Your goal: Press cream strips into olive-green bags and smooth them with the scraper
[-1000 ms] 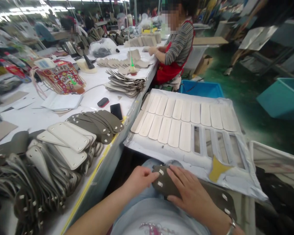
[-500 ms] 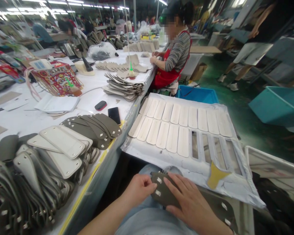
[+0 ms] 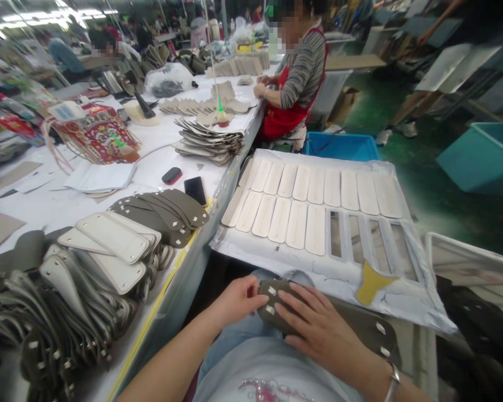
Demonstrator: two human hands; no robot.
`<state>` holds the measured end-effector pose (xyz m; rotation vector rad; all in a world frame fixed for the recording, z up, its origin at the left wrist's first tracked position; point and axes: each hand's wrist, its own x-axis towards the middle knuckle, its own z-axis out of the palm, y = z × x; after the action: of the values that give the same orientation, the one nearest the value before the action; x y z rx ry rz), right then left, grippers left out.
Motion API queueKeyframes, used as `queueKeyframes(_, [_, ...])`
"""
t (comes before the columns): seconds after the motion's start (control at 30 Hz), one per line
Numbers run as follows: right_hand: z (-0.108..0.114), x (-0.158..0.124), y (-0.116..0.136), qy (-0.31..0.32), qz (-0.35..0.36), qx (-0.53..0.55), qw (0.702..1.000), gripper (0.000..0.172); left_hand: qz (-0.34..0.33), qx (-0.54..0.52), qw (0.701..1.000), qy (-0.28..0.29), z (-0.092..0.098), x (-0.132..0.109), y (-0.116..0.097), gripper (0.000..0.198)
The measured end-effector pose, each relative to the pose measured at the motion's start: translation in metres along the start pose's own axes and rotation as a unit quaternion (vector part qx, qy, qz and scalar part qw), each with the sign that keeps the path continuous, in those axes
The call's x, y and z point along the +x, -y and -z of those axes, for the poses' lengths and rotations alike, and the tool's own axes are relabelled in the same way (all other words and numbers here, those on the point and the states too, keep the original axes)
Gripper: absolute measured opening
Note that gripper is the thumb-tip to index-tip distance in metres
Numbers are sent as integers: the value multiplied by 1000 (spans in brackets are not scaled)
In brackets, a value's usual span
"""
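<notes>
A dark grey flat panel (image 3: pixel 352 318) with rounded ends and small white patches near them lies across my lap. At its left end, my left hand (image 3: pixel 241 298) is closed, thumb over the edge and fingers curled; what sits beneath the fingertips is hidden. My right hand (image 3: pixel 314 318) rests flat on the panel's upper face with fingers spread. Left of me, a large pile of similar grey panels (image 3: pixel 67 301) and pale-faced panels (image 3: pixel 113 237) lies on the table, beside a fan of dark panels (image 3: pixel 163 212).
A white-covered board (image 3: pixel 251 245) before me holds rows of cream strips (image 3: pixel 285 223), open slots and a yellow scrap (image 3: pixel 373 283). A phone (image 3: pixel 195 191) and a stack of panels (image 3: pixel 209 142) lie on the table. A co-worker in a red apron (image 3: pixel 276 120) sits beyond, near a blue bin (image 3: pixel 343 146).
My view has tilted slightly downward, showing more of my shirt and a bracelet on my right wrist. Both hands keep nearly the same places on the panel.
</notes>
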<state>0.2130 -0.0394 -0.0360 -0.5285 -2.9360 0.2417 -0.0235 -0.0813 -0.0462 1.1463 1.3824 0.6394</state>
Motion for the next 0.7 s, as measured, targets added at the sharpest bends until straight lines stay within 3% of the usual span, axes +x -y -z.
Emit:
queueKeyframes(0.07, [3,0,2,4,-13,28,1000,51,-31,33,999,-7,1,0,0,30])
queueKeyframes(0.17, [7,8,11,-1,-107,71,992,61,-56,77,995,-26,1,1,0,29])
queueKeyframes(0.3, [5,27,28,-23,-226,92,970,71,-39,27,999,-12,-2,2,3,28])
queueKeyframes(0.47, [3,36,37,-24,-233,88,968,63,-20,-44,999,-6,-6,1,6,30])
queueKeyframes(0.7, [4,32,32,-2,-234,107,966,67,-55,-21,997,-40,-9,0,1,24])
